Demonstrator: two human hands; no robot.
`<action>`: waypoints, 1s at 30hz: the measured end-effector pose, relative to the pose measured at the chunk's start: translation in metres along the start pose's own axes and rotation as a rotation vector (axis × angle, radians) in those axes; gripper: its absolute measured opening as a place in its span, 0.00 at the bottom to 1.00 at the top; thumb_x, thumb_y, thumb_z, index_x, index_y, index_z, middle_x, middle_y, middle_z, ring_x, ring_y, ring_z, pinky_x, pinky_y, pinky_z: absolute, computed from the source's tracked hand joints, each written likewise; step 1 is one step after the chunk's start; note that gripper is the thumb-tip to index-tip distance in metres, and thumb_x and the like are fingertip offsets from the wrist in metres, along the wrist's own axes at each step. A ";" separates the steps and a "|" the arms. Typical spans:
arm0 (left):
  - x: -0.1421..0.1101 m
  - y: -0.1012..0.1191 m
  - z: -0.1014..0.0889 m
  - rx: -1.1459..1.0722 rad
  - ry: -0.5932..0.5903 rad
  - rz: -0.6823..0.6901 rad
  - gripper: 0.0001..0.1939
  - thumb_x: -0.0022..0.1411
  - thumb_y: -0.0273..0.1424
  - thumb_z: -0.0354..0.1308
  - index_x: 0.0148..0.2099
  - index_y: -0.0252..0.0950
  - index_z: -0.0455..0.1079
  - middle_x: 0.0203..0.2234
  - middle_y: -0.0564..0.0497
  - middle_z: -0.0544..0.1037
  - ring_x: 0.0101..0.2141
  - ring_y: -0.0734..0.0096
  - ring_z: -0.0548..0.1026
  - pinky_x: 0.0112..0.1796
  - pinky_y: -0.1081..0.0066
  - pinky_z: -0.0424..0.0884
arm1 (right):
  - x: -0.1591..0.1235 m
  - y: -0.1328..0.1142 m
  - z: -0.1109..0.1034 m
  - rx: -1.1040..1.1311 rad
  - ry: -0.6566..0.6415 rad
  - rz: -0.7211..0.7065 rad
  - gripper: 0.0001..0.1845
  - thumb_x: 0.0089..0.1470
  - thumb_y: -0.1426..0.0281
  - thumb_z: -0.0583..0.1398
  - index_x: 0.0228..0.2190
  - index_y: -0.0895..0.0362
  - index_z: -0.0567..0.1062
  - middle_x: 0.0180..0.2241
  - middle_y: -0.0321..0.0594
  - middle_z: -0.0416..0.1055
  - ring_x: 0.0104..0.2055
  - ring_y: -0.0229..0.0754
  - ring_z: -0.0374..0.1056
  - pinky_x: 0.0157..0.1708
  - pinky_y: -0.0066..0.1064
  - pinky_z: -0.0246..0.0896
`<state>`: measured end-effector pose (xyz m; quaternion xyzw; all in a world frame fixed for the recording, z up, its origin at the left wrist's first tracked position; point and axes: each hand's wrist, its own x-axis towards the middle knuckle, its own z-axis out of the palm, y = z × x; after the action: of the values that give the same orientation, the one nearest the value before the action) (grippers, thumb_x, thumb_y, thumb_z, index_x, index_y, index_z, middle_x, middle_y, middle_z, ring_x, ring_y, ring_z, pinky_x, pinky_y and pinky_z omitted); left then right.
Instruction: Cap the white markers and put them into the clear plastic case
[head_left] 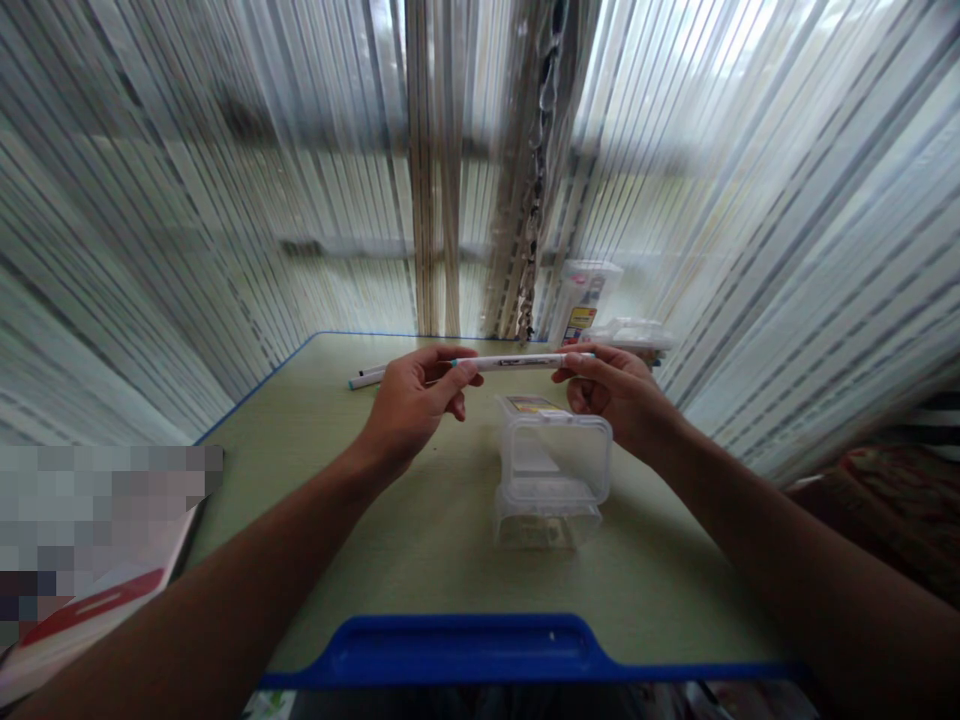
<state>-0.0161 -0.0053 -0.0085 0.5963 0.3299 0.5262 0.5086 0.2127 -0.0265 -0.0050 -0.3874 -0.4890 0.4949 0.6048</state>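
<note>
Both my hands hold one white pen [517,362] level above the green table [420,540]. My left hand [412,400] pinches its left end, which has a teal tip, between thumb and fingers. My right hand [611,390] grips the right end with closed fingers. Right below the pen stands a clear plastic box [551,480], open at the top and seemingly empty. Two more white pens [367,378] lie on the table behind my left hand.
A clear lid [630,335] and a tall clear container [581,300] with a coloured label stand at the back right. Striped sheer curtains [225,200] hang around the table. A blue handle edge [465,650] runs along the near side. A book [97,610] lies left.
</note>
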 end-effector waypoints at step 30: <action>-0.010 0.009 0.004 -0.014 -0.058 0.107 0.14 0.54 0.32 0.70 0.42 0.33 0.75 0.27 0.53 0.76 0.20 0.81 0.69 0.22 0.76 0.68 | 0.002 0.007 -0.005 -0.032 -0.058 0.048 0.13 0.42 0.66 0.72 0.32 0.57 0.80 0.27 0.36 0.75 0.16 0.29 0.62 0.15 0.24 0.54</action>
<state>-0.0155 -0.0178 -0.0021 0.6243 0.2791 0.5375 0.4934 0.2165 -0.0233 -0.0123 -0.3941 -0.5045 0.5126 0.5722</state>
